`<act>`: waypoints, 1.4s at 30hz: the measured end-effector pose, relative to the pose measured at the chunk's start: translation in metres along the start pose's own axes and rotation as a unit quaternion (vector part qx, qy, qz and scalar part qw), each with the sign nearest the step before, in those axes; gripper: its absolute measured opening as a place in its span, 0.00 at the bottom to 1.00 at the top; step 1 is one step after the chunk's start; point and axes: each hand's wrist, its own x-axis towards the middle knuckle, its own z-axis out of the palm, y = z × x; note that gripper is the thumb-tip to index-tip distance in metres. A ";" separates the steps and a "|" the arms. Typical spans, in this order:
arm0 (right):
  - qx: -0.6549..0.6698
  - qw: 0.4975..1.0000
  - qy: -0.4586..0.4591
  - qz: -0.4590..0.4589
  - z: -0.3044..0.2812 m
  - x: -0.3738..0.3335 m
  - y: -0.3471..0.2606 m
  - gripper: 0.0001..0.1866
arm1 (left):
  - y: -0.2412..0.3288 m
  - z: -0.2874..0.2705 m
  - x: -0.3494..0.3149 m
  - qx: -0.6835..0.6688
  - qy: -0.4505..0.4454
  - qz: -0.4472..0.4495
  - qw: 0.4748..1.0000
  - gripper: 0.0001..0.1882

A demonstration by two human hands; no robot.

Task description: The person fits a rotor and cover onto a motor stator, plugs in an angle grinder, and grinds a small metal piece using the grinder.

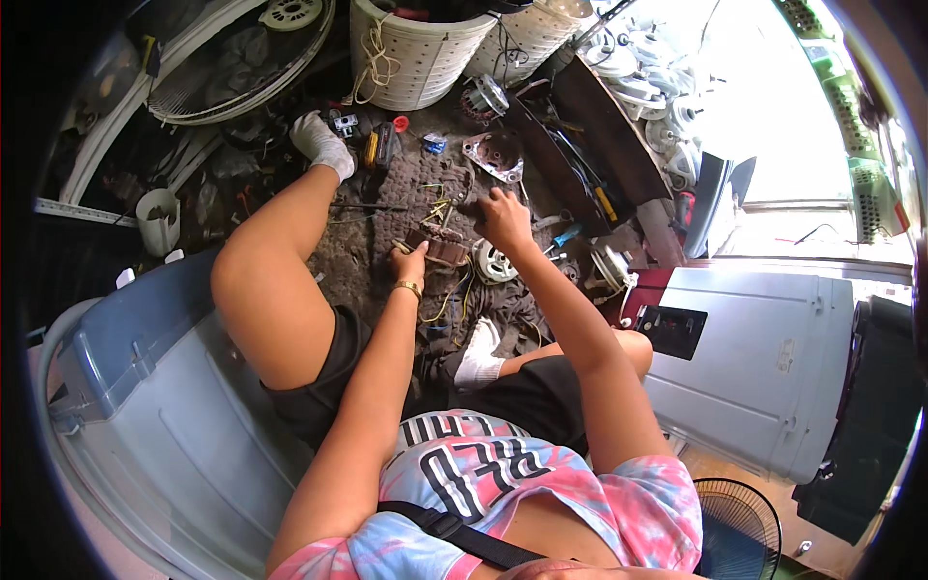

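Observation:
My left hand (410,262) grips the near left side of a brown motor stator (448,251) with its fingers closed. The stator rests low over the dark rag on the floor, and thin yellow pieces (438,210) lie just beyond it. Above the stator's right side is my right hand (506,221), closed with the fingers curled down; a dark thing shows at its fingertips, too unclear to name. A silver motor end cover (496,155) lies beyond that hand. Close below it sits a round pale metal part (495,264) with openings.
A dark trough (628,159) with hand tools stands at the right, near a pile of white motor parts (650,82). White perforated baskets (420,60) stand at the back. A yellow-and-black tool (379,148) lies near my left foot. Grey-blue plastic casings (744,362) flank me.

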 end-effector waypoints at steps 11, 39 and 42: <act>0.066 0.996 0.010 0.060 0.010 -0.019 0.011 0.21 | -0.020 0.001 0.024 -0.078 -0.052 0.005 0.996 0.35; -0.024 0.902 0.177 0.394 0.099 -0.016 0.313 0.28 | 0.006 -0.002 -0.024 0.045 -0.146 -0.131 0.980 0.57; 0.067 0.915 0.294 0.268 0.103 -0.014 0.252 0.28 | 0.004 -0.011 -0.018 0.008 -0.148 -0.137 0.979 0.47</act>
